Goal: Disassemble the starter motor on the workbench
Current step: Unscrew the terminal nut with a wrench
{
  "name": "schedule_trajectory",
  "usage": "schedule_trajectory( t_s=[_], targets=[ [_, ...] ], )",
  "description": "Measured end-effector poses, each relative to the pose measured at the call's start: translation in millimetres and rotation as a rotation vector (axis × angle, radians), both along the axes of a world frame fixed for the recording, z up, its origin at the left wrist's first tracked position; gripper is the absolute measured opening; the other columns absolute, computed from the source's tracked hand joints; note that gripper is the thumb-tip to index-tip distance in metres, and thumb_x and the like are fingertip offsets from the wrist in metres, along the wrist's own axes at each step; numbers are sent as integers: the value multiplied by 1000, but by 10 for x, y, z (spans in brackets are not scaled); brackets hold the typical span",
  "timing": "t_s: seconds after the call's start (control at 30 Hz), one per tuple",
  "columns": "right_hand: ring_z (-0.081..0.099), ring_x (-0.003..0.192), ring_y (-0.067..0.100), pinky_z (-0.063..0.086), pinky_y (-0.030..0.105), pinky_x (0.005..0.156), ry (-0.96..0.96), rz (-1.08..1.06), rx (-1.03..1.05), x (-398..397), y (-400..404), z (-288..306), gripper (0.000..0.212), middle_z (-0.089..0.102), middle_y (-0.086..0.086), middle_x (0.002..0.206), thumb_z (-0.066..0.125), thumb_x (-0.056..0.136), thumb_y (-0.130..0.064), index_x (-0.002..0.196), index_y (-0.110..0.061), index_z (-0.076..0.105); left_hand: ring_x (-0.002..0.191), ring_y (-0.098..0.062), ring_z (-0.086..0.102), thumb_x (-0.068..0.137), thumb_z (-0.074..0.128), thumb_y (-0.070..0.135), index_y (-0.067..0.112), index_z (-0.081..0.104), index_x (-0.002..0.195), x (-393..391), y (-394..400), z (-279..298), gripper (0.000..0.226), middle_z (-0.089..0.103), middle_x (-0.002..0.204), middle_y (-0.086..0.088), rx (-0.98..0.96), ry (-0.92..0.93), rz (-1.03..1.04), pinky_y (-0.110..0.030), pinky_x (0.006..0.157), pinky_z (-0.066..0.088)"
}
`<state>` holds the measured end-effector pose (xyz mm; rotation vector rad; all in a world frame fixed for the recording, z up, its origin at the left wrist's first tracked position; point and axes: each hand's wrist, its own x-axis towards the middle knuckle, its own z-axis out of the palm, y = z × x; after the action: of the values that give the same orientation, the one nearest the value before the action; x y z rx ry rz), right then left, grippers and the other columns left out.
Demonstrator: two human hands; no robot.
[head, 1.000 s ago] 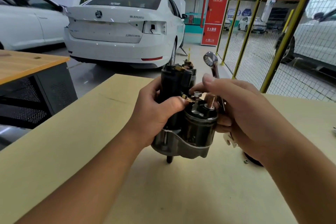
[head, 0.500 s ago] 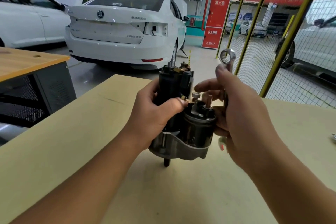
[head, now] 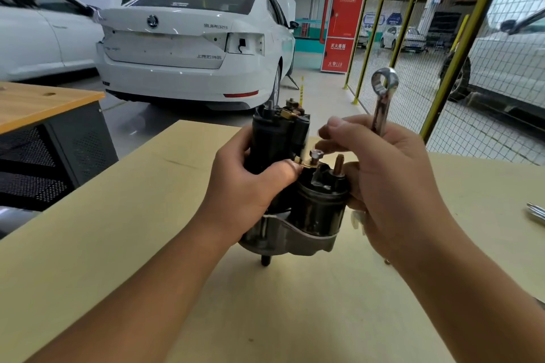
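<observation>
The starter motor (head: pixel 295 209) stands upright on the tan workbench (head: pixel 124 215), a black body with a solenoid beside it and a grey nose housing below. My left hand (head: pixel 247 186) grips the black body from the left, thumb by the brass terminal strap. My right hand (head: pixel 383 186) is on the solenoid's right side and holds a chrome ring wrench (head: pixel 383 97) that points up, its ring end well above the motor. My right fingertips hover near a silver nut (head: pixel 316 154) on a terminal stud. A copper stud (head: pixel 339 163) stands bare beside it.
Chrome tools (head: pixel 536 212) lie at the bench's right edge. A small loose part (head: pixel 387 262) sits on the bench under my right wrist. A second wooden-topped bench (head: pixel 44 103) stands left. White cars and a yellow mesh fence (head: pixel 460 47) are behind.
The wrench's ring end has swung up and to the right, away from the solenoid terminals. My right fingers have lifted off the terminals. The left hand keeps its grip on the motor.
</observation>
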<state>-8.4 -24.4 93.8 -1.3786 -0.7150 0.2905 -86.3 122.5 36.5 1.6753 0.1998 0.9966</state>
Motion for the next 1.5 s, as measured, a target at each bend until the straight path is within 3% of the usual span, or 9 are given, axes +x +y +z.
schedule_trajectory(
  t_s=[0.17,0.37,0.47,0.6,0.73,0.9,1.03,1.2,1.5],
  targets=[
    [64,74,21,46,32,61,-41,51,22,50,-2,-32,3,72,15,87,75,79,-21,80,-18,74,96,-19,72,69,73,39,26,72,107,-4,-16,3,40,73,97,1,6,-11,31,-39,80,64],
    [68,72,21,51,35,61,-62,16,40,71,4,-66,22,67,4,74,82,67,-23,85,-19,71,97,-25,72,68,73,39,20,72,109,-8,-10,4,45,73,98,-4,-1,-9,45,-54,85,62],
    [68,71,18,49,31,59,-75,1,44,79,6,-66,19,67,4,73,80,68,-21,85,-20,71,97,-24,72,69,73,39,20,72,109,0,-6,3,44,73,98,-3,9,-2,47,-51,84,62],
    [68,75,27,54,40,64,-44,26,44,36,-3,-43,9,71,14,84,73,74,-20,84,-18,73,95,-19,72,70,73,38,24,72,107,-2,-11,-8,39,72,96,0,23,-2,36,-39,79,64],
    [59,61,10,44,27,57,-3,11,50,23,-4,-21,11,73,16,91,71,88,-14,79,-21,73,94,-22,71,69,74,39,25,72,102,11,8,-18,36,71,94,-1,4,1,52,-43,80,64],
    [54,47,1,39,10,45,16,48,36,-7,-10,13,11,74,17,94,69,88,-9,83,-17,73,95,-22,72,70,73,38,28,73,101,7,16,-12,33,72,95,0,-18,-8,34,-45,82,64],
    [52,47,0,40,19,50,28,27,32,-13,-9,15,13,72,17,94,69,89,-12,81,-22,73,95,-19,72,70,73,38,29,73,102,9,14,-19,34,72,96,1,-6,-1,27,-40,81,64],
    [56,46,0,38,9,41,91,65,44,-1,-32,52,12,74,16,92,64,91,-7,84,-15,70,94,-18,73,69,73,39,30,72,102,16,-1,-17,34,73,96,1,-4,1,23,-36,78,64],
    [52,50,2,37,11,42,71,27,38,19,-13,26,10,70,18,87,71,83,-6,82,-16,72,96,-17,72,68,72,42,23,71,107,21,-13,-9,44,73,98,1,9,-3,60,-39,83,63]
  ],
)
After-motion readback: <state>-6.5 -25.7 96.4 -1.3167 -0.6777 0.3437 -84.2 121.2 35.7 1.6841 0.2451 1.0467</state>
